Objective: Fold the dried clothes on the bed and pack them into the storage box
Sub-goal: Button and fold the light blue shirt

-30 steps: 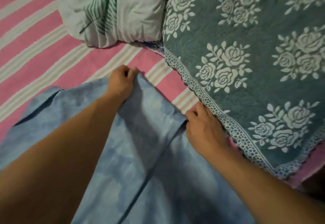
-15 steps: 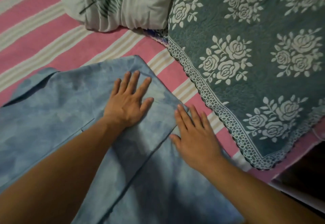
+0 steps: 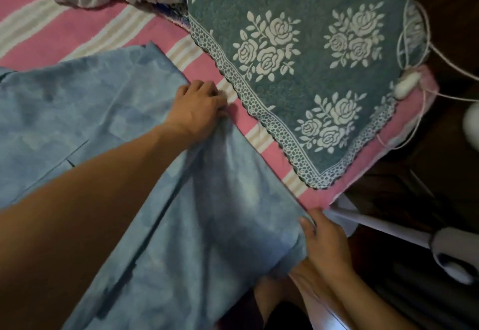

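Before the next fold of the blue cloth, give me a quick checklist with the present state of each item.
1. Left hand grips the mottled light-blue cotton garment at its right edge: ok.
2. Right hand holds the garment's near corner: ok.
3. Edge between the two hands is pulled taut: not ok, it bunches below the left hand.
4. Garment clear of the teal rose-patterned quilted blanket: ok, a strip of the pink striped bedsheet shows between them.
5. White cable with its oval switch out of the fold path: ok, beyond the blanket.
6. Storage box within reach: cannot tell, not in view.
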Action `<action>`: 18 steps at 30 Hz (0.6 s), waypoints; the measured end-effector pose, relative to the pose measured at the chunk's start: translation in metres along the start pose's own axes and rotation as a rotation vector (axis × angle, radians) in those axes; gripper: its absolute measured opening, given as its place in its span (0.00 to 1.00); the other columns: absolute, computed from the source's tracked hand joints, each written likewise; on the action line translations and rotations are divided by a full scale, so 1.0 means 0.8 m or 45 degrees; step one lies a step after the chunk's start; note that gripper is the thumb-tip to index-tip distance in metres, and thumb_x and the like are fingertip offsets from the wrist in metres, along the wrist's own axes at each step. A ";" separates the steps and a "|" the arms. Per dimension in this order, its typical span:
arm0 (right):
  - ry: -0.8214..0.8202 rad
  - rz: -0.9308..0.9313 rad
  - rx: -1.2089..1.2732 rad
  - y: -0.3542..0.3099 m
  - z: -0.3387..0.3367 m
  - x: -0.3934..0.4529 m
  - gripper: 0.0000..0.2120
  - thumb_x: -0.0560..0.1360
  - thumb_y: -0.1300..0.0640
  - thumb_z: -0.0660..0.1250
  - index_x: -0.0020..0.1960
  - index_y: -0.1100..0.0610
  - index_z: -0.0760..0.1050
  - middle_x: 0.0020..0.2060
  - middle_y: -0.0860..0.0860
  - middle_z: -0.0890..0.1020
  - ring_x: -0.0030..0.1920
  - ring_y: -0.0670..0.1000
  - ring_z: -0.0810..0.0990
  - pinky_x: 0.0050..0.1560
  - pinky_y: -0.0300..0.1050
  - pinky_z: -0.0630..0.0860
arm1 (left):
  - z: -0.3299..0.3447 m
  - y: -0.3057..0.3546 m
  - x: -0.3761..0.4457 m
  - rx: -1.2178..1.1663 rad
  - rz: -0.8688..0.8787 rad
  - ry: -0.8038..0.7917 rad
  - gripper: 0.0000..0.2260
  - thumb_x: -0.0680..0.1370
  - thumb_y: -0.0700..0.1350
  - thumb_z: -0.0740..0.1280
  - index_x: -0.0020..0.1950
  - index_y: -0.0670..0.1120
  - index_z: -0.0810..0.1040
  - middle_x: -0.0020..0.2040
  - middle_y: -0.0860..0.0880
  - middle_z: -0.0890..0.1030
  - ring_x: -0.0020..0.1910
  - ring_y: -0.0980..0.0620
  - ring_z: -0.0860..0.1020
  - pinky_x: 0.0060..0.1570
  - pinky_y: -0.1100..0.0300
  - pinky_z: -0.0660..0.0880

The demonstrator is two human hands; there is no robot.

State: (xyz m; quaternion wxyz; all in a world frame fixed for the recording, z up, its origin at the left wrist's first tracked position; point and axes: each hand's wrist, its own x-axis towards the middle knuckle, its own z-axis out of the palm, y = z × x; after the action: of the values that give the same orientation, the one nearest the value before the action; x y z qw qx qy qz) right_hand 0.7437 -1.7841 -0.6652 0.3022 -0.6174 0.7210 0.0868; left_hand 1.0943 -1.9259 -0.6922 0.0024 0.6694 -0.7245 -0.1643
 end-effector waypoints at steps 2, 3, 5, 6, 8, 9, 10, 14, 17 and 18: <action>0.044 0.012 0.056 0.014 -0.002 0.000 0.06 0.80 0.53 0.65 0.52 0.53 0.79 0.47 0.59 0.84 0.50 0.64 0.81 0.44 0.50 0.72 | 0.004 0.001 0.004 -0.018 -0.037 0.023 0.14 0.80 0.53 0.66 0.60 0.48 0.81 0.59 0.43 0.76 0.62 0.38 0.72 0.64 0.43 0.66; 0.038 0.031 0.117 0.018 -0.001 0.002 0.04 0.80 0.53 0.65 0.49 0.52 0.78 0.45 0.58 0.84 0.48 0.63 0.80 0.43 0.48 0.70 | 0.008 0.006 0.002 0.025 -0.062 0.048 0.14 0.80 0.52 0.65 0.61 0.47 0.80 0.59 0.43 0.76 0.62 0.38 0.72 0.66 0.42 0.65; -0.012 0.058 0.201 0.020 0.001 0.009 0.07 0.80 0.53 0.66 0.43 0.48 0.74 0.40 0.53 0.82 0.45 0.60 0.80 0.41 0.47 0.69 | 0.016 0.029 -0.010 0.143 -0.167 0.075 0.16 0.80 0.50 0.63 0.67 0.46 0.75 0.64 0.41 0.74 0.68 0.38 0.69 0.73 0.40 0.58; -0.043 0.073 0.225 0.022 0.000 0.011 0.07 0.79 0.54 0.66 0.42 0.47 0.72 0.39 0.50 0.81 0.44 0.58 0.80 0.41 0.47 0.70 | 0.021 0.047 -0.018 0.170 -0.237 0.087 0.19 0.81 0.49 0.61 0.72 0.46 0.69 0.71 0.39 0.70 0.74 0.36 0.63 0.76 0.39 0.52; -0.124 0.100 0.289 0.028 -0.005 0.009 0.07 0.77 0.57 0.68 0.43 0.50 0.72 0.39 0.46 0.81 0.44 0.53 0.80 0.39 0.45 0.71 | 0.030 0.087 -0.050 0.106 -0.346 0.115 0.25 0.83 0.48 0.58 0.79 0.47 0.59 0.80 0.38 0.58 0.80 0.34 0.52 0.77 0.37 0.45; -0.162 0.123 0.348 0.031 -0.007 0.009 0.07 0.77 0.58 0.69 0.43 0.51 0.73 0.39 0.46 0.81 0.44 0.52 0.80 0.39 0.43 0.71 | 0.037 0.105 -0.070 0.071 -0.326 0.131 0.26 0.83 0.49 0.58 0.81 0.49 0.58 0.81 0.39 0.56 0.80 0.34 0.51 0.77 0.37 0.45; -0.204 0.160 0.422 0.035 -0.012 0.005 0.06 0.76 0.58 0.71 0.44 0.51 0.74 0.40 0.47 0.81 0.45 0.52 0.81 0.39 0.41 0.72 | 0.046 0.120 -0.098 0.058 -0.277 0.138 0.26 0.83 0.49 0.60 0.81 0.51 0.59 0.82 0.39 0.56 0.80 0.34 0.52 0.77 0.37 0.48; -0.262 0.595 1.035 0.040 -0.020 -0.008 0.12 0.79 0.45 0.69 0.56 0.53 0.76 0.50 0.52 0.84 0.51 0.53 0.84 0.49 0.50 0.80 | 0.071 0.163 -0.221 0.000 -0.140 0.024 0.23 0.77 0.51 0.64 0.72 0.48 0.71 0.75 0.37 0.68 0.72 0.33 0.68 0.69 0.38 0.62; -0.402 0.781 1.339 0.036 -0.012 -0.014 0.17 0.80 0.43 0.66 0.59 0.55 0.78 0.52 0.54 0.85 0.54 0.56 0.84 0.53 0.50 0.81 | 0.085 0.177 -0.288 -0.027 -0.169 -0.070 0.19 0.75 0.56 0.62 0.62 0.48 0.74 0.64 0.40 0.74 0.60 0.37 0.75 0.57 0.43 0.68; -0.390 0.780 1.392 0.035 -0.006 -0.015 0.17 0.79 0.44 0.68 0.62 0.55 0.77 0.53 0.53 0.85 0.55 0.55 0.84 0.55 0.49 0.80 | 0.089 0.175 -0.303 -0.034 -0.219 -0.093 0.19 0.75 0.57 0.62 0.62 0.49 0.75 0.63 0.42 0.75 0.59 0.38 0.75 0.55 0.43 0.67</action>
State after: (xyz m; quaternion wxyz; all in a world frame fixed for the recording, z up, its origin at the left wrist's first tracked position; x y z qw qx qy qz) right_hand 0.7163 -1.7701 -0.6616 0.6344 -0.1210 0.7534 -0.1237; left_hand 0.9676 -1.6665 -0.6735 -0.0291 0.7228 -0.6615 -0.1977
